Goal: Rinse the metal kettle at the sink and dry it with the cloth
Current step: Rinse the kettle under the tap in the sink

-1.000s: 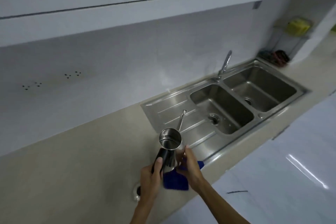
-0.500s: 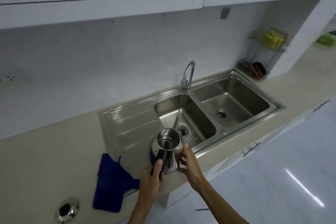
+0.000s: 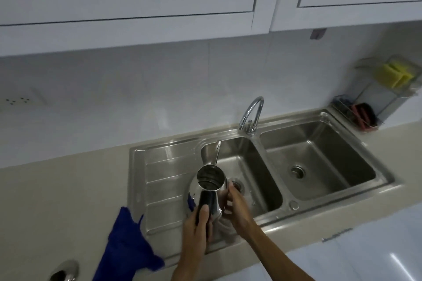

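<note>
Since the earlier frame the kettle (image 3: 211,186) has moved from over the drainboard to the near side of the left basin of the sink (image 3: 258,166). The blue cloth (image 3: 125,248) is no longer in hand and lies apart on the counter, one corner on the drainboard. The kettle is upright and lidless, its long spout aimed toward the tap (image 3: 252,112). The left hand (image 3: 197,223) is wrapped round the dark handle, and the right hand (image 3: 237,207) cups the polished body, fingers curled against it. No running water is visible. Likely faults: the spout striking the tap or basin wall, wet metal slipping from the right hand, splashes soaking the cloth. No brand, label or legible writing is visible.
</note>
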Tool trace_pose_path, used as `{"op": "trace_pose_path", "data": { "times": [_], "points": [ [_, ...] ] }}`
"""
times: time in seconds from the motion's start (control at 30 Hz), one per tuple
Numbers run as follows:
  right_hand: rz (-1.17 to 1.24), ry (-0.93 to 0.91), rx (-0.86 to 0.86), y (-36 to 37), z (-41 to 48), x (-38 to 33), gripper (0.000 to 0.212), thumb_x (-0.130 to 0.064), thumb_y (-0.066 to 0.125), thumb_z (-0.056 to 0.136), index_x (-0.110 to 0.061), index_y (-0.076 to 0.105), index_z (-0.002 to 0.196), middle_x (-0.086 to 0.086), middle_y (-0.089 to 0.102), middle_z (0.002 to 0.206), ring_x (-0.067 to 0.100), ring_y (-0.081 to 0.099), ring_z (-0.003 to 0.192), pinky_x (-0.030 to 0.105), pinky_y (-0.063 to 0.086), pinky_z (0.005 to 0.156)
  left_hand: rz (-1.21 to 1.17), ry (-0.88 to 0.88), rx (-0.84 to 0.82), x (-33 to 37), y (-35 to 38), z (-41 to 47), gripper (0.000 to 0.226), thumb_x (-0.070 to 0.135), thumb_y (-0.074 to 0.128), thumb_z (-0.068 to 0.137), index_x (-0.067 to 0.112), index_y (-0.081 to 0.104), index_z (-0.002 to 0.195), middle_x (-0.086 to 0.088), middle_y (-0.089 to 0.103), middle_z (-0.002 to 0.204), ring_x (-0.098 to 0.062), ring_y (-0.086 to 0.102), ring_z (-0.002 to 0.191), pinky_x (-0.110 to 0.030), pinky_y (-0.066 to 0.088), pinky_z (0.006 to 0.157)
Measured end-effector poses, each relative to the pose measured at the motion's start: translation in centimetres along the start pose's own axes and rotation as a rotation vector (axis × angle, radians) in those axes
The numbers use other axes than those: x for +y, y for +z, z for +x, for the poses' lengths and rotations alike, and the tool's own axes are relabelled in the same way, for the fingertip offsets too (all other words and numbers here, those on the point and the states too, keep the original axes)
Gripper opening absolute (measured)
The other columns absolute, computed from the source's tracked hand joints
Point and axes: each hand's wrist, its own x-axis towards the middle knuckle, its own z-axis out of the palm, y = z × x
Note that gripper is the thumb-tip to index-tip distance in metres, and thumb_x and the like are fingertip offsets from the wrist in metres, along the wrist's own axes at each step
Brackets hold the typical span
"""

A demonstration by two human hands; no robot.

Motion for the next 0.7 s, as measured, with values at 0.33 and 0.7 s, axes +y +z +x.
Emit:
{"op": "trace_pose_path", "data": {
  "times": [0.33,0.7],
  "points": [
    [-0.077,0.024,-0.105,-1.2,7.6,-4.6,0.031,-0.039,0.052,0.100,-0.012,0.063,0.090,-0.003,0.066,0.064,0.016,0.058,0.063,0.038,0.051,0.069,-0.115,-0.115,0.266,0.5,4.4,7.2,0.050,0.015,0.047,0.103,0.006,0.057,0.054,-0.004,0.046,0.039,-0.010,0.039,0.030,-0.019,0.030,0.033],
    [-0.262,0.108,-0.285,-5.2,16.2,-9.0,0.040,-0.042,0.047,0.099,-0.011,0.066,0.115,0.018,0.070,0.108,0.026,0.064,0.093,0.035,0.053,0.074,-0.030,-0.178,0.686,-2.1,14.6,13.1,0.059,0.060,0.062,0.087,0.002,0.076,0.083,-0.010,0.071,0.065,-0.032,0.073,0.076,-0.033,0.056,0.068]
  ]
}}
